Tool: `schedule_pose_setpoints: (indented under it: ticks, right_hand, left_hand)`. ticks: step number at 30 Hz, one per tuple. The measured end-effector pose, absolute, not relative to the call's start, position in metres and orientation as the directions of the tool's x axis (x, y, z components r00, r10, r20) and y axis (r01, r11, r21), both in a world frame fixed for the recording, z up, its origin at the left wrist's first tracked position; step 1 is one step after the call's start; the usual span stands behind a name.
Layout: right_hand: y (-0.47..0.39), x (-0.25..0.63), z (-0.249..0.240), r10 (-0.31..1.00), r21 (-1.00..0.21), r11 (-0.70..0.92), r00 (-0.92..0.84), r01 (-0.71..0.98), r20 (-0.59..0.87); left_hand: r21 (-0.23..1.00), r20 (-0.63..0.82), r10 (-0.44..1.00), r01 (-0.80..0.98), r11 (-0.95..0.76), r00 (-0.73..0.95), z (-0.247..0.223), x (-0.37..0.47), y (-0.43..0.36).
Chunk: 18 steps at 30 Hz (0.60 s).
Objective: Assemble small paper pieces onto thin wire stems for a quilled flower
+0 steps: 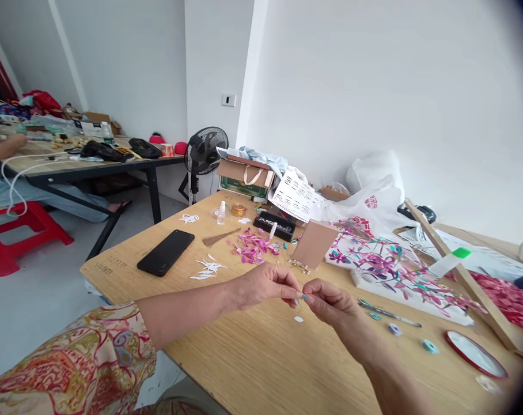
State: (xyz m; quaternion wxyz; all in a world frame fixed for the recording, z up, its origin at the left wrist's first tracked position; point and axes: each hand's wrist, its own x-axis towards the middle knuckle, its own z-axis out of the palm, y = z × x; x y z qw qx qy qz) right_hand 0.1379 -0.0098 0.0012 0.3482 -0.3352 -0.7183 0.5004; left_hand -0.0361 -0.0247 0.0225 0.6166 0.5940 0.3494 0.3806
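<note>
Over the front part of the wooden table, my left hand (275,286) and my right hand (332,302) meet fingertip to fingertip, both pinched. A small pale piece (296,302) shows at the left fingertips. At the right thumb and finger is a tiny blue bit (304,296), too small to name. Just below the hands a white oval piece (298,319) lies flat on the wood. Beyond them are a heap of pink-purple petals (253,245), a bundle of thin brown wires (220,237) and white leaf-shaped cut-outs (208,267).
A black phone (166,252) lies at left. Tweezers (393,314), thread spools (429,346) and a red-rimmed round dish (476,353) are at right. Purple flower sprays (391,265) rest on white foam, near a wooden bar (460,276). A co-worker's arm (6,147) shows far left.
</note>
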Motion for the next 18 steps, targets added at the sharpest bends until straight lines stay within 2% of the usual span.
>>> schedule_pose_setpoints:
  ticks: [4, 8, 12, 18]
  right_hand:
    - [-0.006, 0.125, 0.003, 0.908, -0.975, 0.22, -0.372, 0.031, 0.193]
    - [0.001, 0.116, 0.002, 0.936, -0.998, 0.055, -0.346, -0.037, 0.065]
    - [0.009, 0.109, -0.003, 0.951, -0.992, 0.009, -0.306, -0.127, 0.048]
    - [0.018, 0.11, -0.011, 0.966, -0.962, -0.063, -0.259, -0.265, 0.008]
  left_hand:
    - [0.995, 0.058, 0.956, -0.091, -0.033, 0.288, 0.019, -0.031, -0.022]
    - [0.99, 0.132, 0.98, 0.03, -0.138, 0.151, 0.019, -0.028, -0.015]
    - [0.973, 0.182, 0.979, 0.128, -0.193, 0.098, 0.017, -0.029, -0.005]
    - [0.965, 0.191, 0.976, 0.162, -0.207, 0.107, 0.012, -0.024, 0.011]
